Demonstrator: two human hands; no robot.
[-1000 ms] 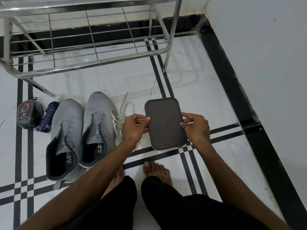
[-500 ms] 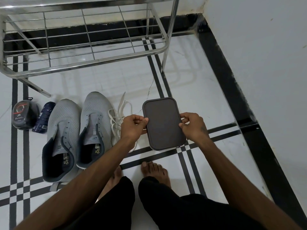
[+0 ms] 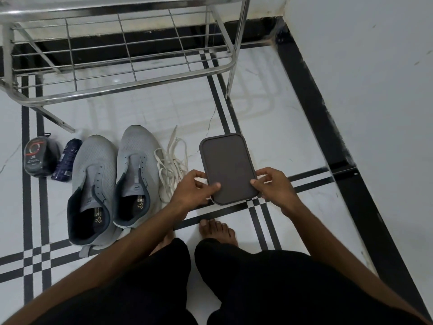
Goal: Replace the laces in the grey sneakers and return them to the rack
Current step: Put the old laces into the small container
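Both hands hold a flat dark-grey container (image 3: 228,168) with a rounded-rectangle lid, above the tiled floor (image 3: 269,127). Left hand (image 3: 193,190) grips its left edge, thumb laid on the lid; right hand (image 3: 273,186) pinches the right edge, thumb on top. No writing visible on the lid. Both grey sneakers (image 3: 112,184) sit side by side on the floor, unlaced, toes toward the steel rack (image 3: 117,59); insole print is gold but too small to read. Loose white laces (image 3: 172,165) lie between the right-side sneaker and the container. Left of the sneakers: a black pouch (image 3: 38,157) with a red ring logo and a dark-blue can (image 3: 66,160), label text illegible.
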